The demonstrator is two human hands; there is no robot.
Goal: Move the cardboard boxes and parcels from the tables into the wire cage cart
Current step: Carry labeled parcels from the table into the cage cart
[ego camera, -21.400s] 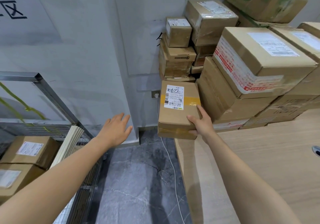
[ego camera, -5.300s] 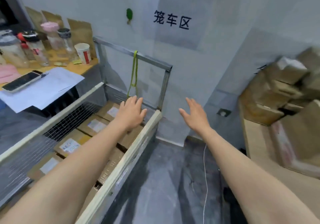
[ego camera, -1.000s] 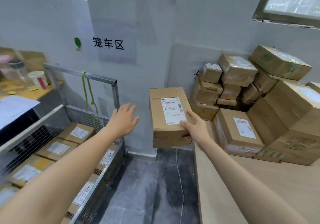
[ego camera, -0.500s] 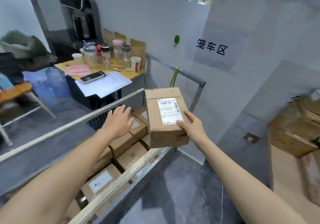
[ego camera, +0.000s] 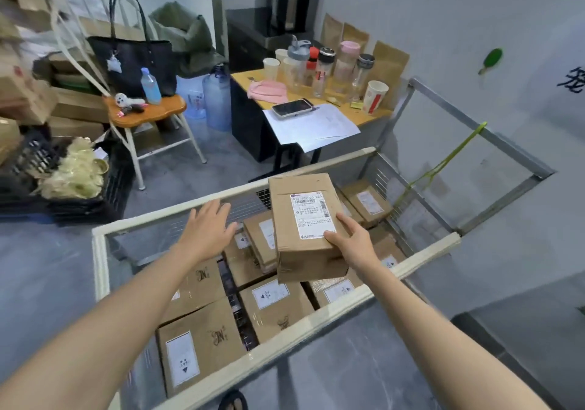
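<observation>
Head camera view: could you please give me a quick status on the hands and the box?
Right hand grips cardboard box, above wire cage cart. Left hand open, empty, over cart. Packed boxes lie directly beneath it.

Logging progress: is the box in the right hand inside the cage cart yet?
Not yet: right hand holds the box aloft over the cart.

The box (ego camera: pixel 304 257) gripped by the right hand (ego camera: pixel 354 245) is matt brown cardboard bearing a smooth white paper label (ego camera: pixel 311 216); beneath the grip, the cart (ego camera: pixel 411 262) has wire-mesh metal walls.
</observation>
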